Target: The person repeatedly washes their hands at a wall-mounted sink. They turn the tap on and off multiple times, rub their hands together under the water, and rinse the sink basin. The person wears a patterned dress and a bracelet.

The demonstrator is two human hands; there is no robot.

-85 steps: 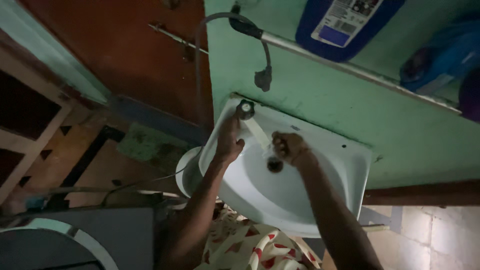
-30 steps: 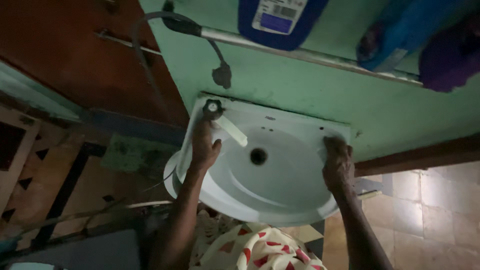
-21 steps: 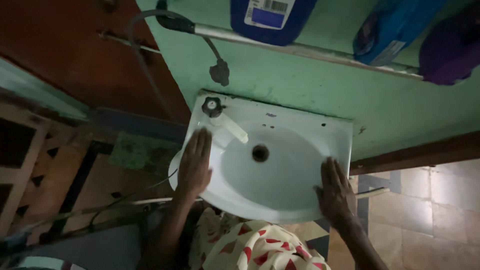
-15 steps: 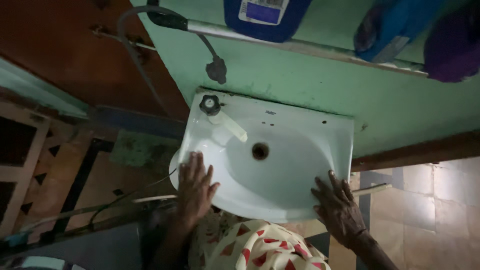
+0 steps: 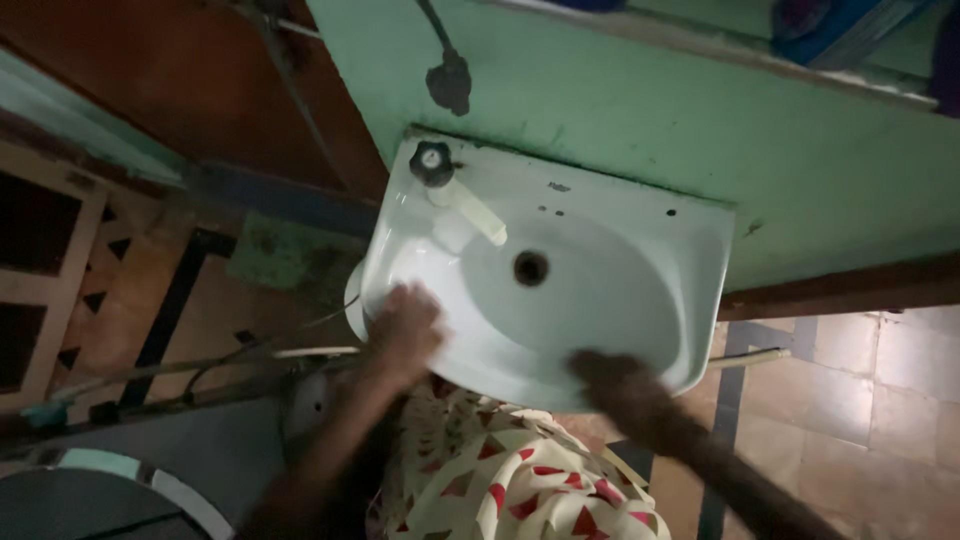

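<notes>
Both hands rest on the front part of a white wall-mounted washbasin [image 5: 640,260]. Left hand [image 5: 405,328]: placed on the front-left rim of the basin, fingers pointing toward the bowl; motion blur prevents reading whether the fingers lie flat or curl over the edge. Right hand [image 5: 612,375]: placed at the front-right rim, dark and heavily blurred; finger position cannot be determined. Neither hand holds an object, and the two hands are well apart, one on each side of the bowl.

Basin position: fixed against a green wall [image 5: 620,120], rear edge touching the wall, bowl projecting toward the person. A drain hole [image 5: 530,268] sits near the centre of the bowl. At the rear-left corner stands a tap with a dark round knob [image 5: 432,162] and a pale spout [image 5: 470,208] angled over the bowl toward the drain. Both hands are clear of the tap.

Surroundings: a dark plug [image 5: 450,82] hangs on a cable against the wall above the tap. A shelf edge runs along the top of the wall, with a blue item [image 5: 835,20] partly in view on it. A red-brown door panel [image 5: 180,80] lies to the left of the wall. Patterned floor tiles [image 5: 880,400] show at lower right. A cream garment with red triangles [image 5: 500,480] fills the lower centre, directly below the basin's front edge.
</notes>
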